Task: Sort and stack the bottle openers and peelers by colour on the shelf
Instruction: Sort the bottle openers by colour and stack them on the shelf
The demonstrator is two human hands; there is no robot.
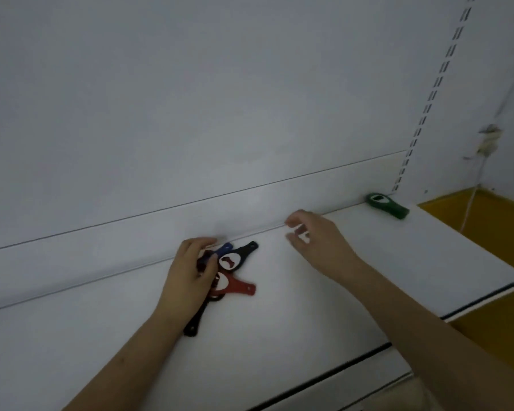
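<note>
Left hand [190, 271] grip closed on opener pile [229, 271]; right hand [318, 238] loosely open, empty, green opener [387, 205] well right of it.

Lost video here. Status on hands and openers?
Left hand on opener pile. Right hand open, empty. Green opener apart, far right. Nothing blocking.

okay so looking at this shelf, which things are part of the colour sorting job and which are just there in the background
Part of the job:
- red opener, blue opener and two black openers, piled under the left hand
- green opener, alone at the shelf's far right
- white shelf
- right hand, hovering and holding nothing

Just there:
- white cable
- slotted wall rail
- yellow surface
</note>
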